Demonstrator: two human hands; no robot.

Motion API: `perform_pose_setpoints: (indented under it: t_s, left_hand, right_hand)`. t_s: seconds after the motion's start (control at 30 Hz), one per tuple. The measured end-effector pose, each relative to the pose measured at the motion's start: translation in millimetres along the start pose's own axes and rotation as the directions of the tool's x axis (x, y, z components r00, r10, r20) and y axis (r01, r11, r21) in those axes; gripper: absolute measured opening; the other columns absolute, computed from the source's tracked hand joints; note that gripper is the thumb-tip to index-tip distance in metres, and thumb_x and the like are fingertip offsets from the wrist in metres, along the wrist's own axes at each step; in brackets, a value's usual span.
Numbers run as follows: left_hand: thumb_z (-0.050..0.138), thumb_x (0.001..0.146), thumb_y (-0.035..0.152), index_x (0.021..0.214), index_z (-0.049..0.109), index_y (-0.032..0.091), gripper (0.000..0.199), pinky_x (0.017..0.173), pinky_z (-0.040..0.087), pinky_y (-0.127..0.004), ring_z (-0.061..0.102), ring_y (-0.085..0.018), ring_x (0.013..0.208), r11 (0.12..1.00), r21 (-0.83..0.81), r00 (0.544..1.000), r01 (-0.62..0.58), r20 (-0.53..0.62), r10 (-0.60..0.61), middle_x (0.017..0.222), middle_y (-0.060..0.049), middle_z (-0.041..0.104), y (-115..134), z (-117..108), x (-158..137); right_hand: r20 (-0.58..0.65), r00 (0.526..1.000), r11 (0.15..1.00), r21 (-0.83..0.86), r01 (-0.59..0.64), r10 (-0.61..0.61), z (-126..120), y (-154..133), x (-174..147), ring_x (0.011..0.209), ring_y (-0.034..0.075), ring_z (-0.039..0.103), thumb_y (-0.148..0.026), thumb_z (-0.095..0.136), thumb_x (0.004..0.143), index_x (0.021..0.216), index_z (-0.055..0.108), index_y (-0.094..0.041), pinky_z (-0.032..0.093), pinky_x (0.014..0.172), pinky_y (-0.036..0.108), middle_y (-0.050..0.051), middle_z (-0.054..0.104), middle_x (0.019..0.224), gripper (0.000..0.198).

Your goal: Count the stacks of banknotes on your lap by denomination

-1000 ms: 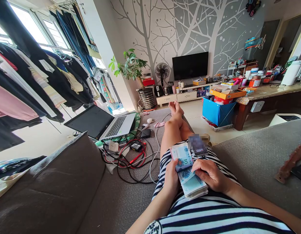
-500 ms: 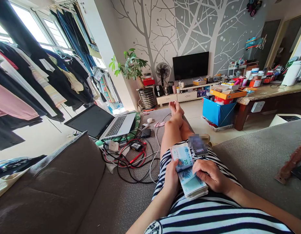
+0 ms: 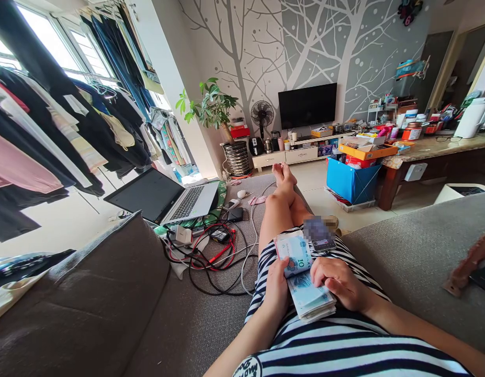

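Note:
A thick stack of banknotes [image 3: 313, 299] rests on my lap, over striped clothing. Its far part is bent up, and the top note there shows a printed 10. My left hand [image 3: 277, 285] grips the stack along its left edge, thumb on top and the other fingers hidden beneath. From the right, my right hand [image 3: 340, 283] has its curled fingers on the notes near the fold, with the thumb raised a little off the paper. Just beyond the stack a dark card-like thing [image 3: 324, 244], partly blurred out, lies on my thigh.
On the sofa [image 3: 211, 330] to my left are an open laptop [image 3: 191, 203] and tangled cables [image 3: 211, 262]. A blue box [image 3: 352, 180] stands beside the cluttered table [image 3: 423, 154] at right. Hanging clothes fill the left side.
My right thumb has lifted off the note it was pressing, and that note now lies flatter on the stack. The left hand has stayed in place.

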State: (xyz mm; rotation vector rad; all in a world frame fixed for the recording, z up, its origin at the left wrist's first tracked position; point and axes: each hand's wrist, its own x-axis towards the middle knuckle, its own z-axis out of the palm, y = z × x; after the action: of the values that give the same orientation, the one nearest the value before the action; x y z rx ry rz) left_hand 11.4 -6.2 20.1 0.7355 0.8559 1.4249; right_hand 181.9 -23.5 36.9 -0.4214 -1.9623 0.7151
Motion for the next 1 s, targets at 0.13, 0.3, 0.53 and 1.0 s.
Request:
perform_pose_setpoints:
  t_s: [0.13,0.3,0.53,1.0]
  left_hand:
    - [0.071,0.064,0.033,0.074,0.068,0.014,0.021,0.069,0.045,-0.028,0.056,-0.016,0.065,0.997,-0.045,0.998,0.056,0.019,-0.055,0.072,-0.003,0.067,2,3,-2]
    - [0.073,0.063,0.030,0.074,0.068,0.016,0.018,0.065,0.043,-0.025,0.053,-0.012,0.060,0.993,-0.069,0.995,0.093,0.050,-0.090,0.068,0.000,0.066,0,1,-4]
    - [0.073,0.063,0.031,0.079,0.071,0.016,0.022,0.065,0.045,-0.026,0.057,-0.014,0.062,0.995,-0.048,0.994,0.091,0.057,-0.088,0.070,-0.001,0.068,-2,-2,-2]
    - [0.064,0.071,0.044,0.082,0.073,0.015,0.032,0.073,0.048,-0.032,0.062,-0.022,0.076,0.994,0.108,0.999,-0.007,0.042,0.002,0.086,-0.008,0.073,-1,-4,0]
  right_hand:
    - [-0.111,0.985,0.989,-0.048,-0.140,0.134,2,8,-1,0.066,0.017,0.051,-0.058,0.035,0.097,0.067,0.052,-0.019,0.038,0.064,0.030,0.002,0.053,0.068,0.052]
    - [-0.286,0.872,0.892,-0.104,-0.440,0.397,5,22,1,0.057,0.013,0.039,-0.051,0.051,0.093,0.067,0.044,-0.020,0.031,0.054,0.026,-0.004,0.042,0.061,0.041]
    - [-0.312,0.861,0.877,-0.141,-0.459,0.401,10,22,4,0.056,0.012,0.039,-0.046,0.050,0.093,0.065,0.040,-0.020,0.030,0.053,0.024,-0.005,0.041,0.059,0.039]
    - [-0.241,0.955,0.950,-0.215,-0.227,0.174,7,14,-1,0.058,0.013,0.044,-0.039,0.055,0.094,0.069,0.047,-0.021,0.036,0.055,0.025,-0.002,0.047,0.065,0.032]
